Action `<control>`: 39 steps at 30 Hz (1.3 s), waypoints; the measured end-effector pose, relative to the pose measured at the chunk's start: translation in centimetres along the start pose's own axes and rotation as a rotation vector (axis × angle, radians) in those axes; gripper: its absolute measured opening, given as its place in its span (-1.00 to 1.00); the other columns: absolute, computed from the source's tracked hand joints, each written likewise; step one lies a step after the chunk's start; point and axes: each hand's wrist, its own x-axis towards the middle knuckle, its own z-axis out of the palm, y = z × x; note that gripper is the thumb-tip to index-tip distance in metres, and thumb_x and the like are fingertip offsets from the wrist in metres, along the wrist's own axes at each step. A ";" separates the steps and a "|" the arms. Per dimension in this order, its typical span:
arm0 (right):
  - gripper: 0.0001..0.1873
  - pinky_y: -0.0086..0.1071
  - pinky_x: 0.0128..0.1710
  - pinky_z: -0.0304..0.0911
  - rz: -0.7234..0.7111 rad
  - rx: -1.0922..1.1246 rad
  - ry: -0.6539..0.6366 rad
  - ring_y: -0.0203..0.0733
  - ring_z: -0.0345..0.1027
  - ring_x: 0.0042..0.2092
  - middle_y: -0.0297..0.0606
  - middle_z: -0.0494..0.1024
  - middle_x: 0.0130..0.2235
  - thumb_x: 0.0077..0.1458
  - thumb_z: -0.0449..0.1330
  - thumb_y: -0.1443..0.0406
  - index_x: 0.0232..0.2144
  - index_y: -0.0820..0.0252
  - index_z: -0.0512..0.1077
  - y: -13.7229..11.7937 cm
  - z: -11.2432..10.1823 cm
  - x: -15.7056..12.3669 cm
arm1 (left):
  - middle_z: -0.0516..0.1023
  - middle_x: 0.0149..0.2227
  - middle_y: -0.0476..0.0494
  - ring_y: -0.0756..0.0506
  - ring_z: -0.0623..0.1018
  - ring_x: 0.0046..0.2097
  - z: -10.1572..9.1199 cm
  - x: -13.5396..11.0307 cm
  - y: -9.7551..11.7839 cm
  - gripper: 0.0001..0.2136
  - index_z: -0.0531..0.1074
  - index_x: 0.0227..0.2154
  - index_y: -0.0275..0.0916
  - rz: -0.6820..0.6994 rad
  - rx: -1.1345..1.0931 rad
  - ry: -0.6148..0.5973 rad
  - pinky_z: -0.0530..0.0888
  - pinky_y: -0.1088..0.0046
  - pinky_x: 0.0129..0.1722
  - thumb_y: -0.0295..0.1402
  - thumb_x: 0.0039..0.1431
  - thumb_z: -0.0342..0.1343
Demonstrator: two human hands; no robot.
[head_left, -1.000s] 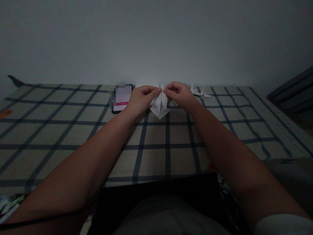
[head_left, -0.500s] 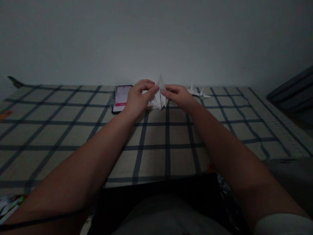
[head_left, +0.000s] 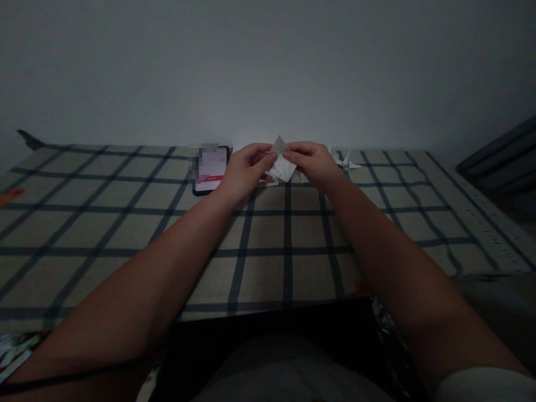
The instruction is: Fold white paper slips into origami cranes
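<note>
A small white sheet of folded origami paper, diamond-shaped with creases showing, is held up between both hands above the table. My left hand pinches its left side between thumb and fingers. On the right side, my right hand grips it the same way, thumb in front. Some pale paper lies beneath the hands, mostly hidden by them. Just right of my right hand sit white folded paper cranes, partly covered by that hand.
A phone with a lit screen lies left of my left hand. The checked tablecloth covers the table up to the pale wall. An orange object is at the left edge, and a dark slatted thing stands at right.
The folded paper has gone from a narrow form with pointed lower flaps to a wider, flatter diamond. Both hands have shifted slightly right with it.
</note>
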 end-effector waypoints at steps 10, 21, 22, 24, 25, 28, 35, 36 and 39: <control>-0.60 -0.33 -0.09 0.46 0.010 0.050 -0.010 -0.23 0.51 -0.19 -0.29 0.66 -0.26 -0.08 0.56 0.05 -0.28 0.16 0.65 0.2 -0.3 0.2 | 0.74 -0.17 -0.19 -0.10 0.66 -0.21 -0.5 0.3 -0.5 -0.70 0.70 -0.22 -0.23 0.022 -0.053 0.023 0.62 0.37 -0.19 -0.15 0.06 0.47; -0.59 -0.24 -0.03 0.49 0.047 0.046 -0.012 -0.17 0.55 -0.16 -0.26 0.69 -0.26 -0.18 0.60 0.08 -0.31 0.16 0.67 -0.2 -0.5 0.0 | 0.74 -0.26 -0.18 -0.07 0.66 -0.28 -0.7 0.4 0.1 -0.69 0.69 -0.29 -0.29 -0.129 -0.127 0.014 0.59 0.39 -0.20 -0.23 -0.07 0.54; -0.60 -0.24 -0.03 0.49 0.047 0.040 0.001 -0.17 0.55 -0.16 -0.26 0.69 -0.26 -0.17 0.60 0.09 -0.31 0.16 0.67 -0.2 -0.5 0.0 | 0.73 -0.26 -0.18 -0.08 0.66 -0.27 -0.6 0.4 0.3 -0.69 0.69 -0.29 -0.29 -0.137 -0.117 0.021 0.60 0.38 -0.19 -0.25 -0.08 0.54; -0.62 -0.23 -0.03 0.48 0.050 0.034 0.019 -0.17 0.55 -0.16 -0.25 0.69 -0.26 -0.16 0.59 0.10 -0.31 0.18 0.68 -0.1 -0.6 0.0 | 0.73 -0.26 -0.16 -0.07 0.66 -0.27 -0.6 0.2 0.6 -0.70 0.68 -0.30 -0.28 -0.137 -0.097 0.039 0.61 0.37 -0.18 -0.29 -0.09 0.55; -0.62 -0.23 -0.03 0.48 0.052 0.033 0.021 -0.17 0.55 -0.17 -0.25 0.69 -0.26 -0.15 0.59 0.11 -0.31 0.18 0.68 -0.1 -0.7 0.0 | 0.73 -0.27 -0.16 -0.07 0.66 -0.29 -0.5 0.2 0.7 -0.71 0.67 -0.31 -0.29 -0.137 -0.090 0.048 0.62 0.37 -0.19 -0.30 -0.10 0.55; -0.60 -0.24 -0.06 0.47 0.069 0.028 0.002 -0.18 0.54 -0.17 -0.23 0.69 -0.25 -0.16 0.60 0.12 -0.29 0.20 0.69 -0.1 -0.9 0.1 | 0.72 -0.29 -0.16 -0.05 0.63 -0.32 -0.6 0.3 0.7 -0.73 0.66 -0.35 -0.30 -0.152 -0.089 0.063 0.61 0.39 -0.22 -0.31 -0.10 0.55; -0.64 -0.31 -0.15 0.46 0.103 0.039 -0.021 -0.25 0.50 -0.25 -0.25 0.69 -0.28 -0.15 0.59 0.18 -0.28 0.21 0.69 -0.4 -0.8 0.0 | 0.68 -0.35 -0.09 -0.03 0.62 -0.36 -1.0 0.6 0.5 -0.76 0.62 -0.35 -0.27 -0.163 -0.081 0.027 0.60 0.41 -0.25 -0.34 -0.09 0.51; -0.64 -0.32 -0.15 0.46 0.109 0.050 -0.029 -0.25 0.50 -0.25 -0.25 0.69 -0.28 -0.16 0.59 0.18 -0.29 0.21 0.68 -0.4 -0.8 -0.1 | 0.68 -0.35 -0.08 -0.03 0.62 -0.35 -0.9 0.6 0.6 -0.76 0.62 -0.35 -0.26 -0.172 -0.083 0.013 0.61 0.40 -0.24 -0.35 -0.09 0.51; -0.60 -0.34 -0.20 0.45 0.134 0.073 -0.054 -0.25 0.50 -0.27 -0.25 0.69 -0.30 -0.19 0.61 0.13 -0.31 0.22 0.68 -0.4 -0.5 -0.1 | 0.70 -0.32 -0.12 -0.08 0.66 -0.29 -0.6 0.3 0.9 -0.74 0.63 -0.32 -0.27 -0.191 -0.110 -0.014 0.63 0.35 -0.18 -0.32 -0.08 0.50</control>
